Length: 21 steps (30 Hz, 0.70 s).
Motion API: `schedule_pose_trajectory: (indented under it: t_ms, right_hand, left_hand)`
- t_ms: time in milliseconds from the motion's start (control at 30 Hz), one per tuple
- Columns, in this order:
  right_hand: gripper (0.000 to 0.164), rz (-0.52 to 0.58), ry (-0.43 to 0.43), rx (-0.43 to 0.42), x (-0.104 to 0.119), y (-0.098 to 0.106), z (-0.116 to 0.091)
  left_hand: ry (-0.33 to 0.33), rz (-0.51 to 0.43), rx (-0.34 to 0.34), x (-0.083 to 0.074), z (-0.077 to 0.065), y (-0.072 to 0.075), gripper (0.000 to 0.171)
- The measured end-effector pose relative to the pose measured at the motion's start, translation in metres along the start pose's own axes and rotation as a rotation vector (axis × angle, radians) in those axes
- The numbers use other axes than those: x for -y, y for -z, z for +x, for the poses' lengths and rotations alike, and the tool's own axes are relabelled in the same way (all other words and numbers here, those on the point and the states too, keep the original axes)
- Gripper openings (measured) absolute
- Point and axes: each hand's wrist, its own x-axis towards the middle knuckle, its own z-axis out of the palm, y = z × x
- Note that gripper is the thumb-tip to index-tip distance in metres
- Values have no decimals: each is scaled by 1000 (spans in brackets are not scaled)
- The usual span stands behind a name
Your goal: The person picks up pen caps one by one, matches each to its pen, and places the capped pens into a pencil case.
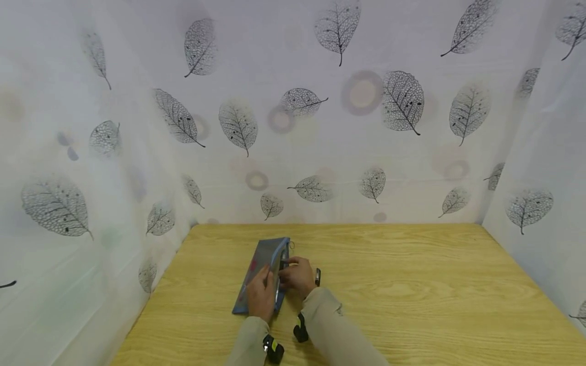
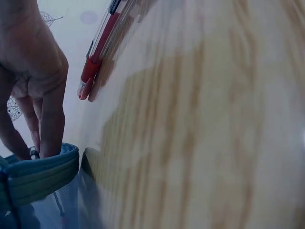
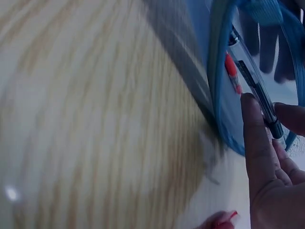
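A blue-edged mesh zipper pouch (image 1: 262, 256) stands tilted on the table, its mouth facing right. My left hand (image 1: 261, 295) holds it near the opening, and its fingers (image 3: 269, 45) show dark through the mesh in the right wrist view. My right hand (image 1: 297, 274) reaches into the mouth. There, thumb and fingertips pinch the end of a black clear-barrelled pen (image 3: 250, 71). Beside it inside the pouch is a red-capped pen (image 3: 232, 69). In the left wrist view the fingers of the right hand dip below the blue zipper rim (image 2: 43, 174).
Another pen (image 2: 99, 55), with a red cap and clear barrel, lies on the table just beyond the right hand. The wood-grain table (image 1: 412, 290) spreads to the right. A leaf-print sheet (image 1: 339, 127) hangs behind and along both sides.
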Motion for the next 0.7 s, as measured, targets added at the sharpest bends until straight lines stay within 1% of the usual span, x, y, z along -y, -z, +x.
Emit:
schedule_pose_trajectory:
  t_ms: [133,267,367,433,500,567,700]
  right_hand:
    - [48,4,9,23,1,-5,-2]
    - [45,-16,25,50,3,-6,-2]
    - [42,-11,36,68,4,-6,-3]
    - [41,12,34,83,5,-4,-4]
    - [39,31,51,102,6,-3,-7]
    - [38,36,60,106,7,0,-8]
    - [39,41,20,78,4,3,-5]
  left_hand:
    - [-8,24,-10,1,-1,-1,27]
    - [-4,33,-19,1,-1,-3,26]
    - [-1,34,-26,1,-1,-3,26]
    - [1,36,-26,1,-1,-3,27]
    - [4,33,-22,0,-2,-2,27]
    - [5,28,-20,0,-2,-2,27]
    - [-1,26,-25,0,-2,-2,27]
